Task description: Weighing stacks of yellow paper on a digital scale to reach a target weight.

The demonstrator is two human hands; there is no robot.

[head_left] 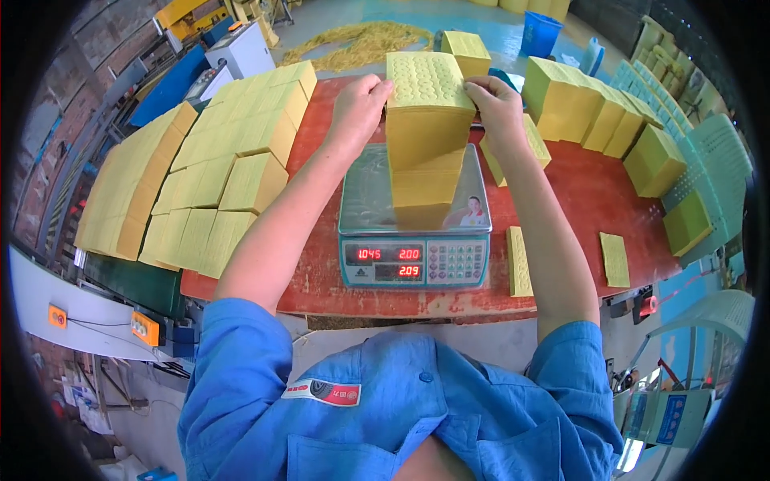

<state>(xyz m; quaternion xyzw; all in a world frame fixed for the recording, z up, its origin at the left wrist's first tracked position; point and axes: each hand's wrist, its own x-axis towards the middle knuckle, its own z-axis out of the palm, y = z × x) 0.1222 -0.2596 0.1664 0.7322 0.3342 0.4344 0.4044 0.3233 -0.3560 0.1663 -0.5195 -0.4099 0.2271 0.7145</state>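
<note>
Red table (593,180), yellow stack (429,148) (blue floor (385,11))

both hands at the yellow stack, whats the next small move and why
Perhaps let go of the yellow stack: it stands on the scale, and the left hand and right hand touching its upper sides may skew the lit display.

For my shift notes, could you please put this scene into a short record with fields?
Left hand: curled at the upper left edge of the tall yellow paper stack
Right hand: at its upper right edge
Stack top: embossed in rows
Under stack: digital counter scale, red display lit
Surface: worn red tabletop
Left side: rows of yellow paper blocks
Background: blue bucket, yellow shredded heap
</note>
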